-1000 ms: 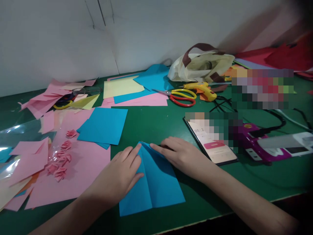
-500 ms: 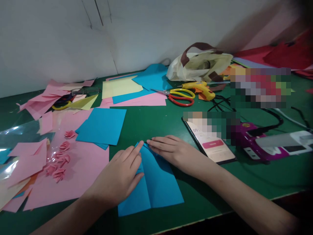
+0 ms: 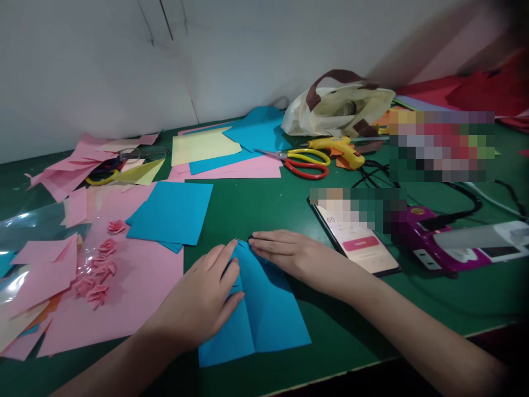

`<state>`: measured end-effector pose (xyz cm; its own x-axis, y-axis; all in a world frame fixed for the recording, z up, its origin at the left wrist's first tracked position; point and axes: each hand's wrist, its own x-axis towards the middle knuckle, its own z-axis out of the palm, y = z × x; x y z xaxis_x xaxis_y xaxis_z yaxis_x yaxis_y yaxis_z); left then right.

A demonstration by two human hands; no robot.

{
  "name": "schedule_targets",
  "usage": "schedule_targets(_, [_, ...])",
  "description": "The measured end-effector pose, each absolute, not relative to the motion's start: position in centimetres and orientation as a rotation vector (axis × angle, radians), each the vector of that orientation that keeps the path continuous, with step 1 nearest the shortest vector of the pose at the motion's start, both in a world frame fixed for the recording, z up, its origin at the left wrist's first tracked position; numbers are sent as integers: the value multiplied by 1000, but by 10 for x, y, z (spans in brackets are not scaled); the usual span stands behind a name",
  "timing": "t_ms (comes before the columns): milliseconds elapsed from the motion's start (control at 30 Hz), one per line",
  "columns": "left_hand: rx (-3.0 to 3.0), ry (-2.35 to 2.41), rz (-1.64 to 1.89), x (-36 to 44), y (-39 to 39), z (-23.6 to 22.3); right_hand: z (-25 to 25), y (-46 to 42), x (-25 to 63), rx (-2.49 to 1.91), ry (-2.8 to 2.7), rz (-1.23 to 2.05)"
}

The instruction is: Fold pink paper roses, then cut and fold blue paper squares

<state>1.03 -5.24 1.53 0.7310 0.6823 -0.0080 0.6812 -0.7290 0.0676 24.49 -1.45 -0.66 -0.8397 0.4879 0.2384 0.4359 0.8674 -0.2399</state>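
Note:
A sheet of blue paper [image 3: 273, 309] with a lengthwise crease lies in front of me, its far end folded to a narrow top. My left hand [image 3: 206, 295] rests on its left side, fingers stretched toward the top edge and thumb apart. On the upper right side, my right hand [image 3: 285, 251] lies flat with fingers straight and together, its thumb hidden. Both sets of fingertips touch the paper near the narrow top, a small gap between them. Something small and dark shows at the right fingertips; I cannot make out what it is.
Blue squares [image 3: 173, 212] and pink paper roses [image 3: 103, 267] lie on a pink sheet [image 3: 140, 292] at left. Scissors [image 3: 306, 164], a yellow glue gun [image 3: 339, 150] and a cloth bag [image 3: 297, 118] are behind. A phone [image 3: 355, 240] and purple power strip [image 3: 454, 256] with cables sit right.
My left index fingertip has drawn back slightly from the top of the blue paper. The right hand and the paper are nearly unmoved.

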Motion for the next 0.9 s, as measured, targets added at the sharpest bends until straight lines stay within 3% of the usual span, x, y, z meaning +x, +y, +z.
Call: schedule_targets(900, [3071,1122,-8,20,-55,12,-9,-14,247,-738,-2763,233])
